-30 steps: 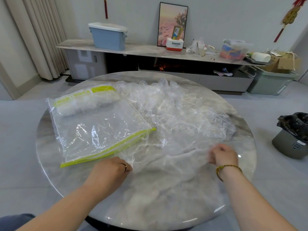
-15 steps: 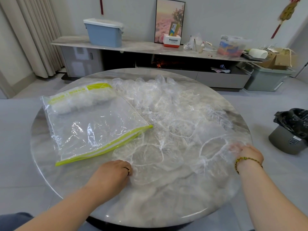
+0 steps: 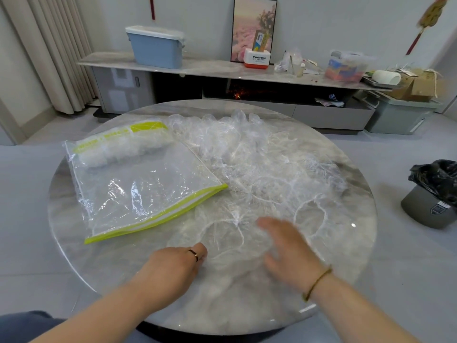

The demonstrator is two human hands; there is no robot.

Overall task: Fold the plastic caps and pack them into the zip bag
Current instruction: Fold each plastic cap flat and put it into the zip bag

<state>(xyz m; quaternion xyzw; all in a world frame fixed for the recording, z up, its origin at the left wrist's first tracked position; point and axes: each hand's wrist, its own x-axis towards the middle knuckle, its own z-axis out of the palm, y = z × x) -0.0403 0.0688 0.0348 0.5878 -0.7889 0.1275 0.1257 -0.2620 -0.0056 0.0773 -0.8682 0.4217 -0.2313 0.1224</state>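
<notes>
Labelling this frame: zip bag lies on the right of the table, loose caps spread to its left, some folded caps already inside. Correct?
Sides are swapped. In the head view the zip bag lies on the left of the table, with the loose caps spread to its right. Folded caps are indeed already inside the bag, at its far end.
</notes>
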